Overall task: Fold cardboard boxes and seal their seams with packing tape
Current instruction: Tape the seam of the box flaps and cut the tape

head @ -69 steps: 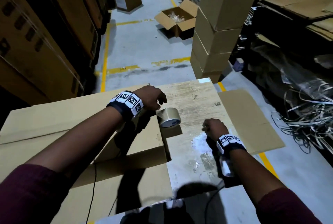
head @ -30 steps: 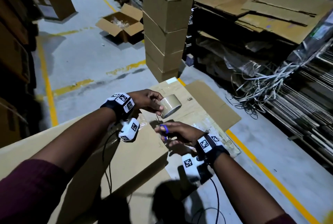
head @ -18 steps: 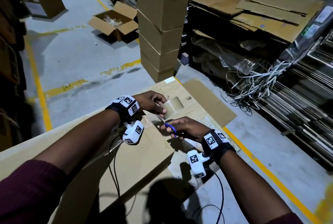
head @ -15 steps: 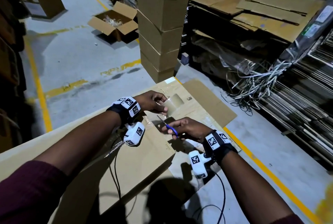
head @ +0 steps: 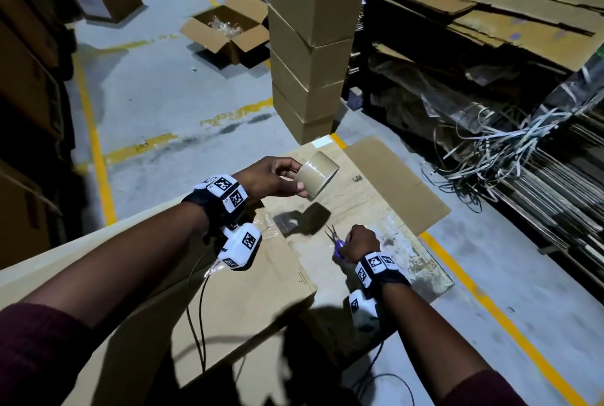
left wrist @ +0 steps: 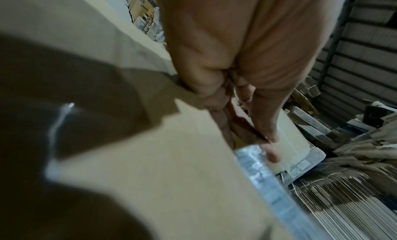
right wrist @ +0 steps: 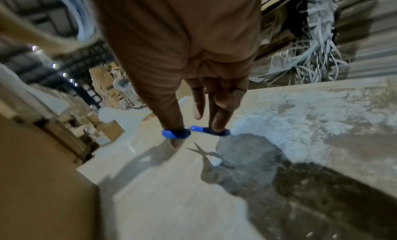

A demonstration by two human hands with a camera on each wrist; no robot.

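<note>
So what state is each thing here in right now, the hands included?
Left hand: lifted above the table, gripping the tape roll.
Tape roll: held in the air.
Right hand: low over the table, fingers through the scissors' loops.
Scissors: blades parted.
Cardboard box: lying flat.
Box on the floor: flaps open.
Stacked boxes: closed.

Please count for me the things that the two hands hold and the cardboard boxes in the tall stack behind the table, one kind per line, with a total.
Roll of packing tape, held by the left hand: 1
Scissors with blue handles, held by the right hand: 1
Closed cardboard boxes in the stack in the head view: 5
Total: 7
</note>
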